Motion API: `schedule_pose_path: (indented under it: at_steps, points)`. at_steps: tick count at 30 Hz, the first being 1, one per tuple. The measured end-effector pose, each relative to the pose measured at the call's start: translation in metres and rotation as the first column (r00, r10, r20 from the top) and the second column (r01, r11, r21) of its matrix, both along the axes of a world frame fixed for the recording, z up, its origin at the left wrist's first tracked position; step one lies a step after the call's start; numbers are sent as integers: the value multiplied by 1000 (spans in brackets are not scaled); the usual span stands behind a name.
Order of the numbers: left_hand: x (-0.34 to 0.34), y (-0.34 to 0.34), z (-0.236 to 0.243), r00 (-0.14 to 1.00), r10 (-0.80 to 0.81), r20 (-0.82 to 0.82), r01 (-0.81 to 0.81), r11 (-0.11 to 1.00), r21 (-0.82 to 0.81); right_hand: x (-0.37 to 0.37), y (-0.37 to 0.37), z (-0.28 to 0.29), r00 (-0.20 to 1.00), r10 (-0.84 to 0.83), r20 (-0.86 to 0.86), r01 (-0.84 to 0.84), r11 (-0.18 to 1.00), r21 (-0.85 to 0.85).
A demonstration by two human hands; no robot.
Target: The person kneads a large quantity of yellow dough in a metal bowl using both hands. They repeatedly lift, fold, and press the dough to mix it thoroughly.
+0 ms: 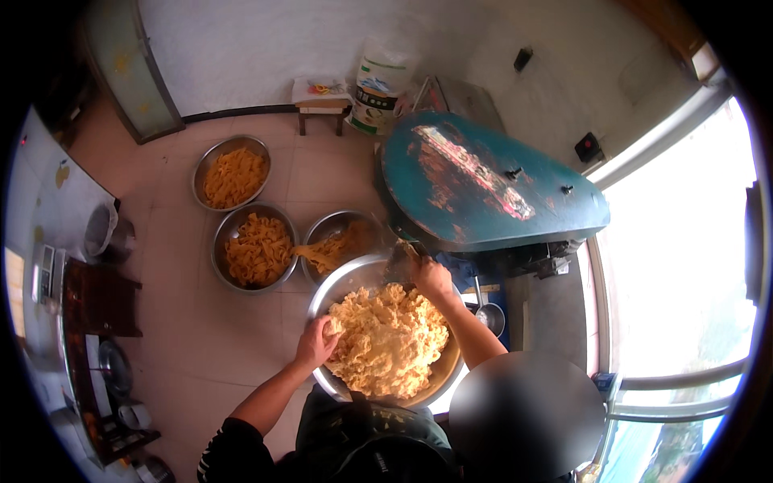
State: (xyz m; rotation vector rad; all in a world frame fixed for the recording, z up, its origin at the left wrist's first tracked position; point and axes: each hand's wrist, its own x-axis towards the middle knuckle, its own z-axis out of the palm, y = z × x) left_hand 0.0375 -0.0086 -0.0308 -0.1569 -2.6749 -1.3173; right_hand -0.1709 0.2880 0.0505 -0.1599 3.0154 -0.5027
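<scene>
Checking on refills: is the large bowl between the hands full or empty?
Mostly full: crumbly, pale-yellow dough heaps across the large bowl, hiding its bottom.

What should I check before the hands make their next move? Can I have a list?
1. Dough inside the big bowl: ok.
2. Left grip at the dough's left edge: ok.
3. Right grip around the dark tool: ok.
4. Noodles all within the nearest noodle bowl: not ok, some hang over its left rim.
5. Green machine switched off: cannot tell.
</scene>
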Motion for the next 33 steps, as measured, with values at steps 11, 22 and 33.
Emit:
schedule_pose_path:
  at_steps: [11,22,33]
  points:
    - [-181,143,74,930,-325,-171,299,940,-164,102,99,7,995,-98,-11,90,949,-302]
    - [-188,139,62,897,-418,147,442,827,-346,135,138,-4,990,-143,10,139,939,-316]
    - [-188,150,70,954,-287,87,284,958,46,88,87,24,1000,18,1,-17,953,-302]
